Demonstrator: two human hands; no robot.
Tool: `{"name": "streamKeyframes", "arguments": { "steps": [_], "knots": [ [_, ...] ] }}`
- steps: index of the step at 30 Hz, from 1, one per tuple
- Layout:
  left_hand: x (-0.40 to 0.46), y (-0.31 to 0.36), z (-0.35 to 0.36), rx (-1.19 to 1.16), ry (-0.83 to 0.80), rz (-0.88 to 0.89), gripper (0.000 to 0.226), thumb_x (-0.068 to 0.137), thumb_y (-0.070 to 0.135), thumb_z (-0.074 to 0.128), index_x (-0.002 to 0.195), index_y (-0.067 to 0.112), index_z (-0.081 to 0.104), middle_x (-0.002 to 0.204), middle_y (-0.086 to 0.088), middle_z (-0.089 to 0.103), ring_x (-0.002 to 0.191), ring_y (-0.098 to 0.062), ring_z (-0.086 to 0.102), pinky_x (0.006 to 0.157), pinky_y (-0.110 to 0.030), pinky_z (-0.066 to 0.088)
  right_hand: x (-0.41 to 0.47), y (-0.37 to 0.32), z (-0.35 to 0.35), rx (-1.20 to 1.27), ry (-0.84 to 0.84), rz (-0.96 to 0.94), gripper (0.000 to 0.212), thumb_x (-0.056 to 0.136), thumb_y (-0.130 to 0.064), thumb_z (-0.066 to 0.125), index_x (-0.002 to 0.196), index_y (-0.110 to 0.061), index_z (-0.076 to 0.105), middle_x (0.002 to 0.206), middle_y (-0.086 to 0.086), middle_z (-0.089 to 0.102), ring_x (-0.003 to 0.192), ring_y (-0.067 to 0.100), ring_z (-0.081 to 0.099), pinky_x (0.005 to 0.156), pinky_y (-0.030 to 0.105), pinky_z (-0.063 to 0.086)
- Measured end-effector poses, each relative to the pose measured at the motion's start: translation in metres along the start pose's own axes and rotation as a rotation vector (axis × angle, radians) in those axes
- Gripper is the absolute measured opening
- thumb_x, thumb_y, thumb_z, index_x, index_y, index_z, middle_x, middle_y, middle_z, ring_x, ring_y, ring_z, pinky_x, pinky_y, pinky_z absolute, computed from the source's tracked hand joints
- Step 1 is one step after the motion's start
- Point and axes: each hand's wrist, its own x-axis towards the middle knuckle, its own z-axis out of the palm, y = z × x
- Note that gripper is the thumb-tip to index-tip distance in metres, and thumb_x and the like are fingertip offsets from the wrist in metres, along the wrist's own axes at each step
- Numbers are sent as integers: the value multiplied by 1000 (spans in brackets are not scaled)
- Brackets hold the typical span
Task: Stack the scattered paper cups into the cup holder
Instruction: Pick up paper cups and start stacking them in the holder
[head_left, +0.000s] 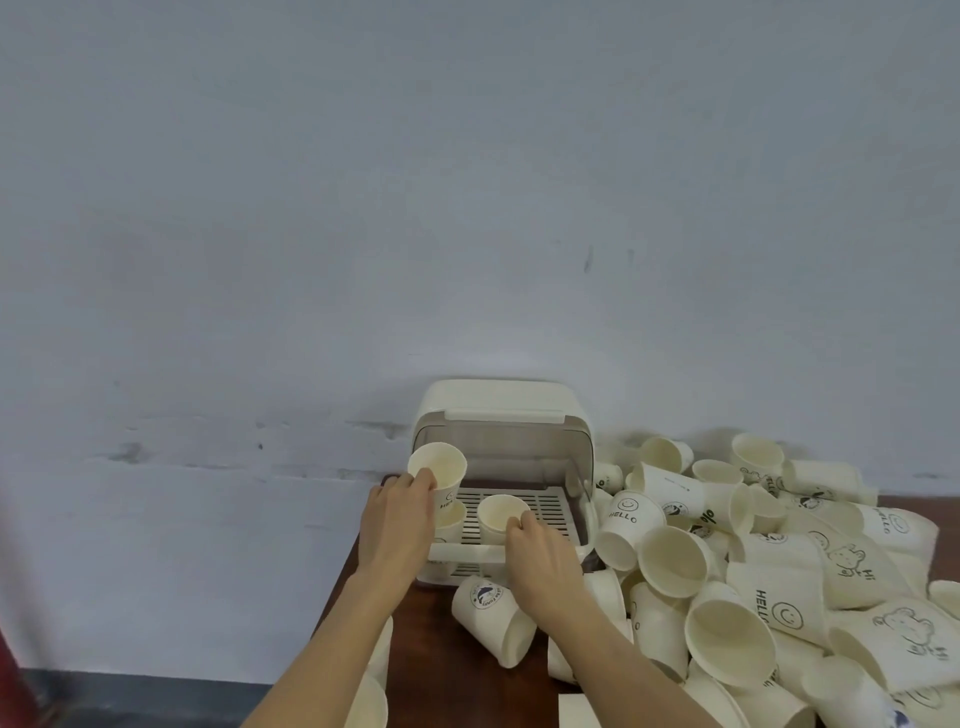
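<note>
Behind everything stands a plain grey-blue wall (467, 182), scuffed low down, and against it sits a dark brown table (431, 623). On the table, backed to the wall, is the cream cup holder (501, 410), its lid raised and its slatted tray (540, 512) showing.

At the holder's left front corner, the left hand (397, 519) pinches the rim of a tilted paper cup (439, 465), thumb and fingers curled on it, above another cup standing in the tray. Over the holder's front edge, the right hand (540, 556) grips a second cup (501, 512) that stands upright on the tray.

Right of the holder lies a heap of scattered cups (753, 571), many printed "HELLO". Just before the holder, one cup lies on its side (491, 618).
</note>
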Motion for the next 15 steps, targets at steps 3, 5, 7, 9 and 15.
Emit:
{"name": "streamKeyframes", "arguments": {
  "steps": [3, 5, 7, 9, 15],
  "knots": [
    [-1, 1, 2, 38, -52, 13, 22, 95, 12, 45, 112, 15, 59, 105, -6, 65, 92, -25, 56, 68, -28, 32, -1, 1, 1, 1, 7, -7, 24, 90, -3, 50, 113, -7, 52, 113, 9, 53, 99, 26, 58, 80, 34, 46],
    [0, 1, 3, 53, -81, 14, 26, 94, 11, 45, 115, 16, 59, 110, -5, 64, 95, -24, 55, 71, -28, 34, -1, 1, 2, 0, 8, -11, 25, 90, -3, 50, 115, -7, 52, 114, 10, 53, 101, 26, 57, 81, 34, 46],
    [2, -1, 4, 86, -116, 17, 30, 94, 11, 43, 119, 18, 58, 113, -4, 63, 97, -23, 55, 72, -28, 34, -2, 2, 2, -2, 6, -16, 26, 90, -4, 51, 117, -7, 51, 115, 10, 53, 101, 26, 57, 82, 35, 46],
    [5, -2, 6, 131, -158, 27, 35, 93, 9, 41, 122, 20, 56, 116, -4, 62, 100, -24, 54, 76, -29, 36, -2, 2, 2, -3, 8, -19, 28, 90, -5, 51, 118, -7, 51, 116, 10, 52, 101, 26, 56, 82, 35, 45],
    [10, -3, 11, 285, -205, 86, 35, 91, 10, 44, 122, 22, 54, 116, -2, 60, 103, -23, 52, 86, -30, 38, -4, 3, 2, 2, -7, -22, 35, 89, -6, 54, 124, -6, 48, 118, 10, 50, 103, 26, 56, 84, 35, 46]
  ]
}}
